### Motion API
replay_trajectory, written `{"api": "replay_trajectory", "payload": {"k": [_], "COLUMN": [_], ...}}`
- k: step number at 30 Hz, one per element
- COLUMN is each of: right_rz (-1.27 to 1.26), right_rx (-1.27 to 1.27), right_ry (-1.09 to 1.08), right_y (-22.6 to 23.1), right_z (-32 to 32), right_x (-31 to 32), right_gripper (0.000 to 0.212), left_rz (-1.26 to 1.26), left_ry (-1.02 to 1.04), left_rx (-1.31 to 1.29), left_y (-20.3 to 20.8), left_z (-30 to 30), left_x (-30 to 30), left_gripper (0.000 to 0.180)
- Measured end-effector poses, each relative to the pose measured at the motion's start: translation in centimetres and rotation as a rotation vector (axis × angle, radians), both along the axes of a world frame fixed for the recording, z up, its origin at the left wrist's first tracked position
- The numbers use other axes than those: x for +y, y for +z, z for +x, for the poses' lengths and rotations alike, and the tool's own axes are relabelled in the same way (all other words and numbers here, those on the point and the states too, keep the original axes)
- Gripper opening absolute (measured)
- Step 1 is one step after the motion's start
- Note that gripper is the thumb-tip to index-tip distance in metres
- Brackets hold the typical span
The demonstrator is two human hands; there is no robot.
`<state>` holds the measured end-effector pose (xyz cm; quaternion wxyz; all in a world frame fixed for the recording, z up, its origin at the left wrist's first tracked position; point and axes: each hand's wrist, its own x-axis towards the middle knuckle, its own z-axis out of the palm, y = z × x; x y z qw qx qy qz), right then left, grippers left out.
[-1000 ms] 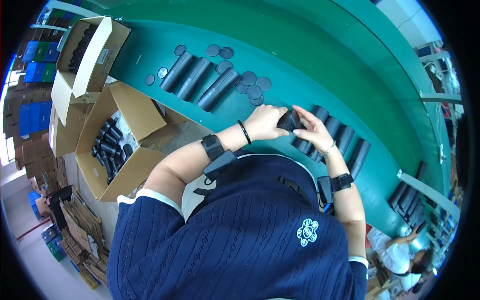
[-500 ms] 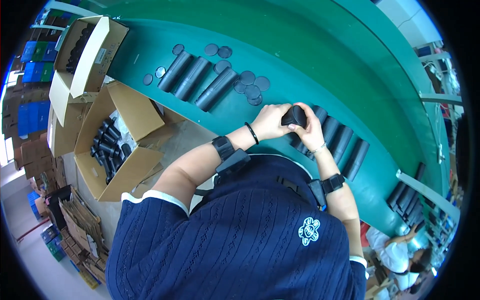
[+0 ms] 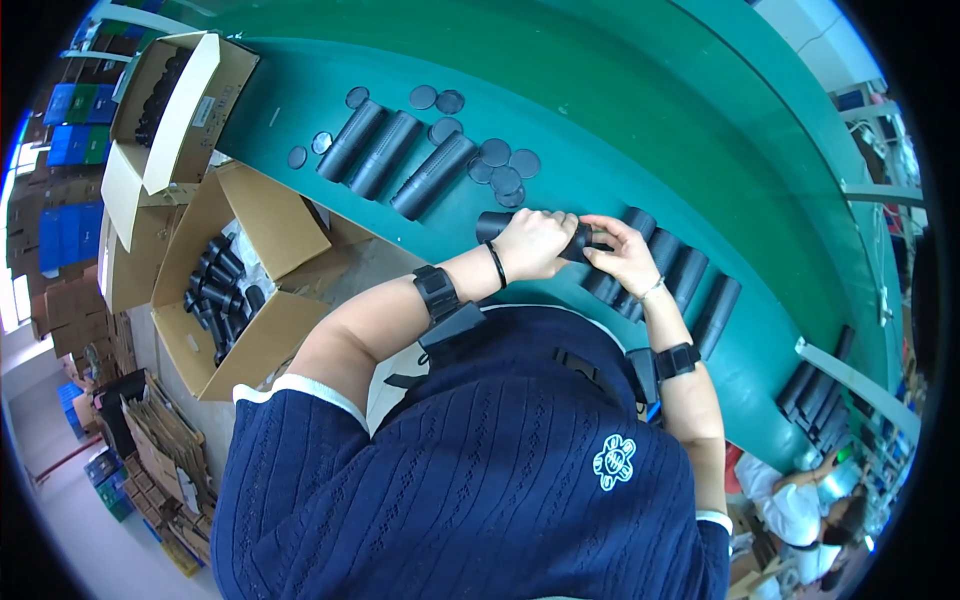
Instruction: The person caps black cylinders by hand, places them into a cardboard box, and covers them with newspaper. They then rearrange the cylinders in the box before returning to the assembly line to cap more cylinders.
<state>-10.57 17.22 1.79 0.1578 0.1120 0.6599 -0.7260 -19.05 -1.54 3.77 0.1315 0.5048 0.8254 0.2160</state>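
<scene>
Green bench, white-labelled carton; left hand and right hand, grip clamped around one black tube.

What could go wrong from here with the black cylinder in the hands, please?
The black cylinder, held in the left hand, might slip if that grip loosens. Its exposed end sits near the loose black discs and could scatter them. The right hand, close to the other cylinders on the green tabletop, might nudge one.
</scene>
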Motion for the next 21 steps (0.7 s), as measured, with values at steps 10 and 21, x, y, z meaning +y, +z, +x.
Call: {"api": "replay_trajectory", "payload": {"k": [10,21], "right_rz": [0.296,0.664], "right_rx": [0.01,0.284], "right_ry": [0.009,0.029], "right_y": [-0.2,-1.2], "right_z": [-0.5,-2.2], "right_x": [-2.3,-2.8], "right_gripper": [0.048,0.036], "left_rz": [-0.01,-0.1], "left_ry": [-0.09,0.067], "left_rx": [0.199,0.163], "left_y": [-1.7,-1.3], "left_z": [0.2,0.6], "left_x": [-0.6,-1.5], "left_gripper": [0.045,0.037]}}
